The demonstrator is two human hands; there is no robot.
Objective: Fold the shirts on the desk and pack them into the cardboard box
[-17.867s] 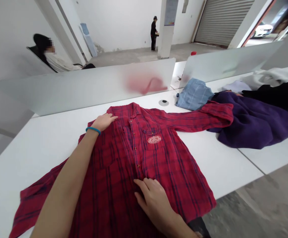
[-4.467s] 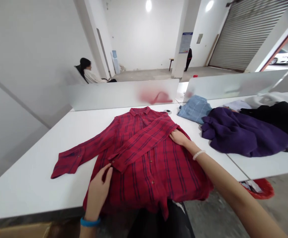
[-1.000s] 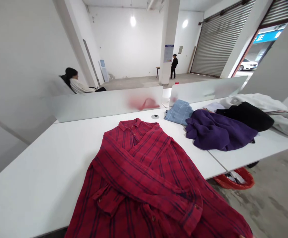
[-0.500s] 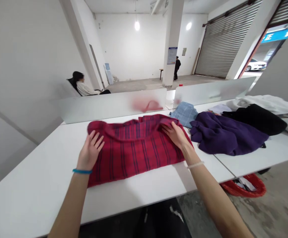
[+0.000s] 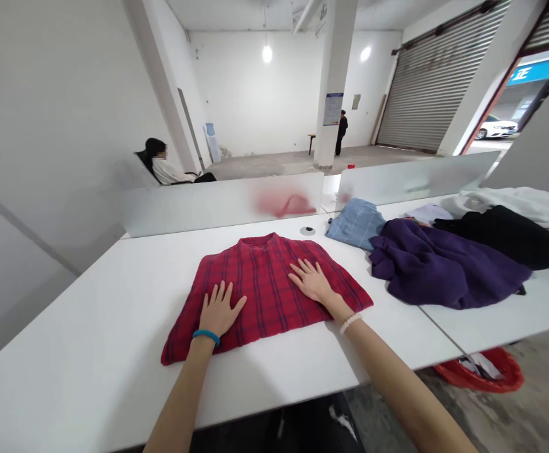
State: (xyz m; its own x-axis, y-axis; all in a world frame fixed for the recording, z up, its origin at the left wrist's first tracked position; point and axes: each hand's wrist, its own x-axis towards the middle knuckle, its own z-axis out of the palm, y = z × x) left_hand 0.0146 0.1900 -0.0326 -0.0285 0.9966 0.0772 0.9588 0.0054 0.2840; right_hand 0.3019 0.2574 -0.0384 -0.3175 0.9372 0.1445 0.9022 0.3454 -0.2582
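A red plaid shirt (image 5: 260, 296) lies folded on the white table, collar at the far side and hem edge toward me. My left hand (image 5: 220, 308) rests flat on its near left part, fingers spread, with a blue band on the wrist. My right hand (image 5: 310, 282) presses flat on the shirt's right side, and a white bead bracelet (image 5: 350, 323) circles that wrist. Neither hand grips the cloth. The sleeves are folded out of sight.
To the right lie a light blue shirt (image 5: 356, 223), a purple garment (image 5: 444, 267), a black garment (image 5: 501, 236) and white cloth (image 5: 515, 204). Frosted partitions (image 5: 218, 204) stand behind the table. A red basket (image 5: 486, 371) sits on the floor. A seated person (image 5: 165, 167) and a standing person (image 5: 341, 132) are far off.
The shirt's raised top fold has come down, and the collar now shows on top. The folded shirt looks narrower. My hands have gone from holding the far edge to lying flat on the cloth.
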